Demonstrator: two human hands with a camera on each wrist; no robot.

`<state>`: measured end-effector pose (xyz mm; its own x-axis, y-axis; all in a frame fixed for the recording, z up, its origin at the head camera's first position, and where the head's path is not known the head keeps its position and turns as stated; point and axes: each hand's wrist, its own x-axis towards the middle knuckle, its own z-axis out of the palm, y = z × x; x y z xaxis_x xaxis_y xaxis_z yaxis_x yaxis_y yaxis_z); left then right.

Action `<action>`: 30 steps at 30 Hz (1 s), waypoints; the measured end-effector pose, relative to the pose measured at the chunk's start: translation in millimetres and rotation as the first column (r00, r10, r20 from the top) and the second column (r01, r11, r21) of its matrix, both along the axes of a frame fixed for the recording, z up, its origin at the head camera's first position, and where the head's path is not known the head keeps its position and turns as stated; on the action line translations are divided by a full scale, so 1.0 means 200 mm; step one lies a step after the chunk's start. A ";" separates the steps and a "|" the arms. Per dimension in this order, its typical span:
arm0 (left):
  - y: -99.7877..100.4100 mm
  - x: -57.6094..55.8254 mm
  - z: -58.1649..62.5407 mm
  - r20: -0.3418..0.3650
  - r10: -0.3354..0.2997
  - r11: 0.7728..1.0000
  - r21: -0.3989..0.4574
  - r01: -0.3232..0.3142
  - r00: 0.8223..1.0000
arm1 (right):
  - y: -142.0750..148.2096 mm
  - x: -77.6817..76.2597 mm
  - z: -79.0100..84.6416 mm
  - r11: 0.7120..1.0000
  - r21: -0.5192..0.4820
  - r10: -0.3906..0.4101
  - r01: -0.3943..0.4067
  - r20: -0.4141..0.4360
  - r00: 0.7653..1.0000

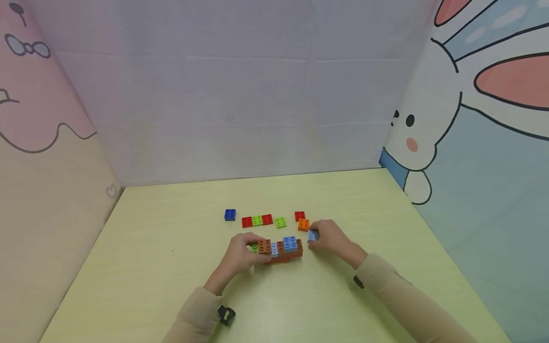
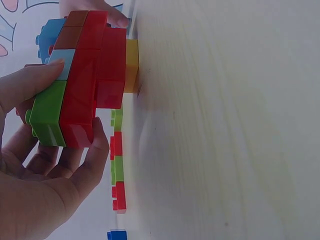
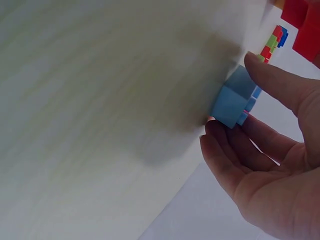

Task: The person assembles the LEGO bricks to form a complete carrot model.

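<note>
Pale yellow-green table [image 1: 171, 267] fills lower frame. Near centre, a row of loose bricks: dark blue brick [image 1: 230, 215] at left, then red-green-red strip [image 1: 257, 220], lime brick [image 1: 280, 222], red brick [image 1: 299, 216] touching orange brick [image 1: 303, 224]. Rabbit cartoon panel [image 1: 472, 119] at right; pink panel [image 1: 34, 95] at left.

A child's play corner or staged recording booth: cartoon panels, a rabbit [image 1: 422, 138] on the right and a pink figure [image 1: 30, 90] on the left, enclose a pale yellow-green table [image 1: 163, 267] with toy building bricks [image 1: 256, 220] on it.
</note>
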<state>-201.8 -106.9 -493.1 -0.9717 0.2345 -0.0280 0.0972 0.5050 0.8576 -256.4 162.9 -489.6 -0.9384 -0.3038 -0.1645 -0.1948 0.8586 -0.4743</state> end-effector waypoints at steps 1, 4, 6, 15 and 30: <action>0.00 0.00 0.00 0.000 0.000 1.000 -0.001 0.000 1.000 | 0.00 0.00 0.00 1.000 0.006 0.003 -0.003 -0.013 1.000; 0.00 0.00 0.00 0.003 0.001 1.000 -0.001 -0.001 1.000 | 0.00 0.01 -0.01 1.000 0.015 0.012 -0.011 -0.041 0.999; 0.00 0.00 0.00 0.006 0.003 1.000 -0.003 -0.003 1.000 | 0.00 0.01 -0.01 1.000 0.022 0.013 -0.012 -0.051 0.999; 0.00 0.00 0.00 0.010 0.014 1.000 -0.015 -0.014 1.000 | -0.01 0.03 0.08 0.999 0.014 0.033 -0.032 -0.109 0.993; 0.00 -0.01 0.00 0.009 0.009 1.000 -0.012 -0.009 1.000 | -0.10 0.09 0.29 0.990 -0.092 0.088 -0.105 -0.175 0.981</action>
<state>-203.3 -106.5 -493.1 -0.9735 0.2252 -0.0393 0.0849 0.5158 0.8525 -238.9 142.3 -432.4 -0.9154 -0.4015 0.0304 -0.3597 0.7815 -0.5098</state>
